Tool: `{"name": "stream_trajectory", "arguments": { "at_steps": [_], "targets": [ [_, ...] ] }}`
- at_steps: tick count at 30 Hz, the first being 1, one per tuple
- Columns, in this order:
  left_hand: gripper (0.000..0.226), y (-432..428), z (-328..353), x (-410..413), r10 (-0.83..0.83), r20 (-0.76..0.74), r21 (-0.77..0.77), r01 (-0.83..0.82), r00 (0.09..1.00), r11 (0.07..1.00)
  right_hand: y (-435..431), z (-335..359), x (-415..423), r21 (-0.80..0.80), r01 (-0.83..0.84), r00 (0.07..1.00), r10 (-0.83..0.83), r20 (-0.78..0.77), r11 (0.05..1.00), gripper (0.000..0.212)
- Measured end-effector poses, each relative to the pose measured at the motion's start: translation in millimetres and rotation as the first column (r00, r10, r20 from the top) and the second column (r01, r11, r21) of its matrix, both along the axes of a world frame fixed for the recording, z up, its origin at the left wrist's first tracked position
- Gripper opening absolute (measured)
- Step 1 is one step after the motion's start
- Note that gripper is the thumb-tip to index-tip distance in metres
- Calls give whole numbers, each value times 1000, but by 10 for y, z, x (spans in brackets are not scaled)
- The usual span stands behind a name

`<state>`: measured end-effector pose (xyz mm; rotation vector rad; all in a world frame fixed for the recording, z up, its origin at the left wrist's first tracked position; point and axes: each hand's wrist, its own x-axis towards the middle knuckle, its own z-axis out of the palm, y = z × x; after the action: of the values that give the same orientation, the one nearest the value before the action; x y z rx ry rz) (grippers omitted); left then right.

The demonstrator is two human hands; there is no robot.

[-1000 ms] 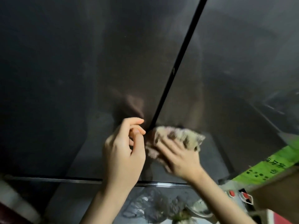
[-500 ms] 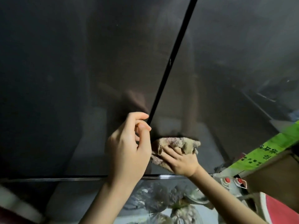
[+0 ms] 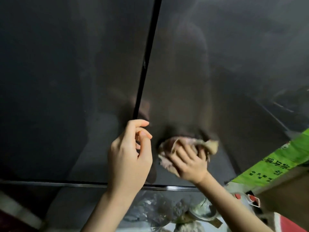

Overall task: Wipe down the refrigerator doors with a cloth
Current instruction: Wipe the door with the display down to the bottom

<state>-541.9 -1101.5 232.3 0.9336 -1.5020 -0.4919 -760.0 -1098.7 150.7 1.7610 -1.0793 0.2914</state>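
Observation:
Two dark glossy refrigerator doors fill the view, the left door (image 3: pixel 58 84) and the right door (image 3: pixel 234 67), split by a black vertical gap (image 3: pixel 145 64). My right hand (image 3: pixel 189 163) presses a crumpled beige cloth (image 3: pixel 209 144) flat against the lower part of the right door, fingers spread over it. My left hand (image 3: pixel 128 156) hovers in front of the gap's lower end with fingers loosely curled, holding nothing; whether its fingertips touch the door is unclear.
A metal trim strip (image 3: pixel 167 187) runs along the doors' bottom edge. Below it lie plastic bags (image 3: pixel 158 210) and a metal bowl (image 3: pixel 204 215). A green printed box (image 3: pixel 274 158) and brown cardboard (image 3: pixel 284 191) jut in at the right.
My right hand has slid the cloth to the right across the lower right door, away from the gap. My left hand has stayed by the gap's lower end.

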Motion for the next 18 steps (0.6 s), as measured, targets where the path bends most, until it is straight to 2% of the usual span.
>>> {"name": "stream_trajectory", "arguments": {
  "at_steps": [3, 5, 6, 8, 10, 13, 14, 16, 18],
  "targets": [
    [25, 44, -35, -132, 23, 29, 9, -23, 999, 1000, 172, -183, -226, 306, -45, 999, 36, 36, 951, 32],
    [25, 92, -42, -204, 39, 41, 10, -39, 998, 999, 212, -50, -330, 352, -75, 996, 54, 70, 933, 38],
    [25, 116, -34, -238, 44, 40, 10, -44, 998, 999, 198, 124, -355, 301, -112, 992, 89, 89, 947, 40],
    [25, 158, -18, -327, 46, 37, 7, -47, 998, 999, 150, 683, -370, 78, -166, 979, 154, 135, 983, 42],
    [25, 185, -6, -422, 31, 45, 10, -31, 999, 999, 120, 1255, -400, -135, -148, 969, 171, 180, 980, 47],
    [26, 214, 13, -529, 8, 78, 1, -9, 997, 1000, 17, 1482, -450, -276, -84, 956, 155, 248, 958, 54],
    [26, 220, 14, -554, 5, 94, -7, -4, 996, 1000, -3, 1322, -444, -293, -42, 954, 125, 273, 955, 54],
    [24, 227, -5, -594, -4, 131, -21, 6, 991, 1000, 41, 754, -452, -228, 21, 961, 43, 273, 973, 48],
    [23, 241, -34, -639, -7, 160, -25, 11, 987, 1000, 172, 158, -571, -52, -1, 992, 7, 125, 999, 39]
  ]
}}
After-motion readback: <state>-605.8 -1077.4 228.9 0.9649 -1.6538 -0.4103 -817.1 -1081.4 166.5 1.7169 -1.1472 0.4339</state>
